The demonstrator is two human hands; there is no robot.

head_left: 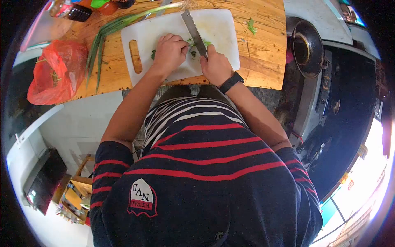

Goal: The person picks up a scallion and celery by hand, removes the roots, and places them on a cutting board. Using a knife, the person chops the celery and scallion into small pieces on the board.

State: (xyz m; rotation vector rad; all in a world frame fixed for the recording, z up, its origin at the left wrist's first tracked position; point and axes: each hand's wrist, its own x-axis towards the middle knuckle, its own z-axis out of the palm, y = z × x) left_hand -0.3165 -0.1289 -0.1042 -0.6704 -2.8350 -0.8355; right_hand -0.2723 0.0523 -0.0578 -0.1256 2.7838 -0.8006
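My right hand (217,67) is wrapped round the handle of a knife (193,32), whose wide blade points away from me over a white cutting board (220,24). Green leafy herbs (194,52) lie on the board beside the blade. My left hand (170,51) rests on the board to the left of the knife, its fingers curled and pressed onto the herb stems. Part of the herbs is hidden under that hand. Leaf bits show at both sides of the left hand.
Long green onions (108,31) lie along the board's left and far side. A red plastic bag (55,74) sits at the table's left edge, with jars (70,10) behind it. One loose leaf (251,26) is on the wooden table (263,53). A black wok (306,47) stands at right.
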